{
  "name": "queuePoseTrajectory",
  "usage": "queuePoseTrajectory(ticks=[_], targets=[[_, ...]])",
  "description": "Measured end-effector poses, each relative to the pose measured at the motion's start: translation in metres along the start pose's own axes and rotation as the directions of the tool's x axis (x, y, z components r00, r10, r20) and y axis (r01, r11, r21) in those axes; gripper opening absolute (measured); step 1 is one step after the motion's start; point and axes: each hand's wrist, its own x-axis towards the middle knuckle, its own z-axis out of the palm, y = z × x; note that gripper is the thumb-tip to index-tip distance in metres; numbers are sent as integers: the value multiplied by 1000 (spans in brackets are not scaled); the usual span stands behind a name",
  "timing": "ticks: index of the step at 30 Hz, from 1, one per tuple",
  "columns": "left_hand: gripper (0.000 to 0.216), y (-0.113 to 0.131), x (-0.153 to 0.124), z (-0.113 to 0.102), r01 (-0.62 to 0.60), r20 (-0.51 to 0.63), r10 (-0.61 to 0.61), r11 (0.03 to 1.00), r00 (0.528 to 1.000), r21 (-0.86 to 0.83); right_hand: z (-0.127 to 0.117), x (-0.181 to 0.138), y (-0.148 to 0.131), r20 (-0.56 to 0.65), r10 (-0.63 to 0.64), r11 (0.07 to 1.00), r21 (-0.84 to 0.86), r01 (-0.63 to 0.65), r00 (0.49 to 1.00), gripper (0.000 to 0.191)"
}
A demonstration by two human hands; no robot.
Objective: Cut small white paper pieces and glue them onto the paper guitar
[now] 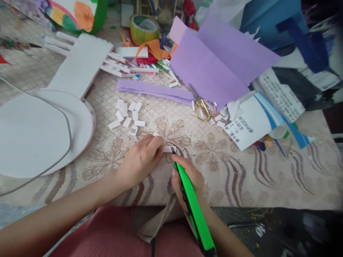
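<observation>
My right hand (pixel 189 176) grips a green utility knife (pixel 193 208). Its dark blade tip rests at the right end of a narrow white strip (pixel 169 149) lying on the patterned tablecloth. The strip's left end is pinched under the fingers of my left hand (pixel 146 155), which hide part of it. Just beyond the left hand lies a loose group of small white cut pieces (pixel 127 113); one shows a printed character.
Behind are a folded purple paper strip (pixel 155 91), gold-handled scissors (pixel 205 109), large purple sheets (pixel 211 67), printed paper (pixel 253 121) and a tape roll (pixel 144 30). A white round board (pixel 34 132) with a cable (pixel 68 123) across it lies left.
</observation>
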Motion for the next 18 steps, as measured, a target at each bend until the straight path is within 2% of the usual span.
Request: queuePoseTrajectory(ticks=[9, 18], targets=[[12, -1, 1, -1, 16, 2, -16, 999, 1000, -37, 0, 9, 8, -97, 54, 995, 83, -46, 994, 36], [15, 2, 3, -3, 17, -8, -17, 999, 1000, -30, 2, 14, 13, -121, 113, 980, 175, -90, 986, 38]])
